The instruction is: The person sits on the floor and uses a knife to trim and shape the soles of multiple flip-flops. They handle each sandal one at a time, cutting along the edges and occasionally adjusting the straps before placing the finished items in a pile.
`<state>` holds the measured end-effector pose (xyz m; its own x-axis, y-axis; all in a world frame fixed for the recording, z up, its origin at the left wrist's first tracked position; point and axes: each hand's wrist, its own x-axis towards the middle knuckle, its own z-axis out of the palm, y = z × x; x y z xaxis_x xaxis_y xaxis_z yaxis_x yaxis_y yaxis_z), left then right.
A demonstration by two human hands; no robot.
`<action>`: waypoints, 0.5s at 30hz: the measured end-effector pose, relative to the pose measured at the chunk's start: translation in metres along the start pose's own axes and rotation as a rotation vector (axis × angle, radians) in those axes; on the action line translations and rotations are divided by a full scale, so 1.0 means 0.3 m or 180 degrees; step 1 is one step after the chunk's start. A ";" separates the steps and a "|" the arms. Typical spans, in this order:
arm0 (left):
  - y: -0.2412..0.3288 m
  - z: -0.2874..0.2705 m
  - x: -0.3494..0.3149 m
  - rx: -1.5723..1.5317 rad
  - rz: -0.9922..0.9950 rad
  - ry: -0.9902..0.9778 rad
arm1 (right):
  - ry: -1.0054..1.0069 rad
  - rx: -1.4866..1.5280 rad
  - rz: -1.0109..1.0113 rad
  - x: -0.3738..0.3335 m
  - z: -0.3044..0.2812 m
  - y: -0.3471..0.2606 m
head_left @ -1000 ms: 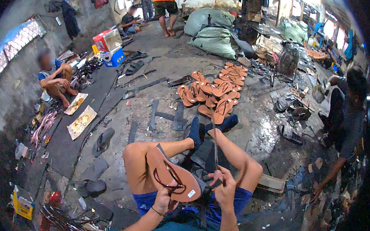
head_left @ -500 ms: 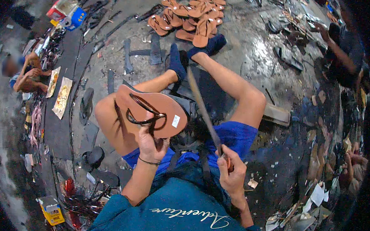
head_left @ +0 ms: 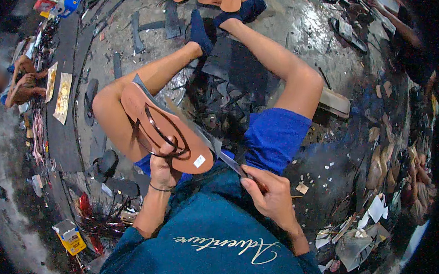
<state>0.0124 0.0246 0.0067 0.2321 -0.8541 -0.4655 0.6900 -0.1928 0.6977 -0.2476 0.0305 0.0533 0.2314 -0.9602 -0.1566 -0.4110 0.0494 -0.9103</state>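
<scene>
Head view: narrow steel-bladed knife, clasped by the right hand, is now being brought up to the flat tan, glossy-dark-strapped flip-flop being pinched beside the left thigh by the left hand, its edge coming within blade reach.

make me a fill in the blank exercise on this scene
1. The right hand grips a ____.
2. The sandal in the left hand bears a ____ sticker.
3. The shorts are ____.
4. A dark band circles the ____ wrist.

Missing words: knife; white; blue; left.
</scene>
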 end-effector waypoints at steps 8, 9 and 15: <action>-0.023 -0.113 -0.083 0.0213 -0.0011 0.0476 | -0.0379 0.0219 -0.0317 0.203 0.210 -0.046; -0.015 -0.127 -0.083 0.0161 -0.0039 0.0393 | -0.0595 0.0147 -0.0157 0.204 0.192 -0.050; 0.028 -0.092 -0.105 0.0160 -0.0047 0.0483 | -0.0885 0.0583 -0.0092 0.103 0.098 0.006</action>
<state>0.0298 0.0632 0.0123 0.3256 -0.7689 -0.5502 0.6597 -0.2321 0.7148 -0.2153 0.0090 0.0353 0.4828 -0.8513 -0.2054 -0.2414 0.0961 -0.9657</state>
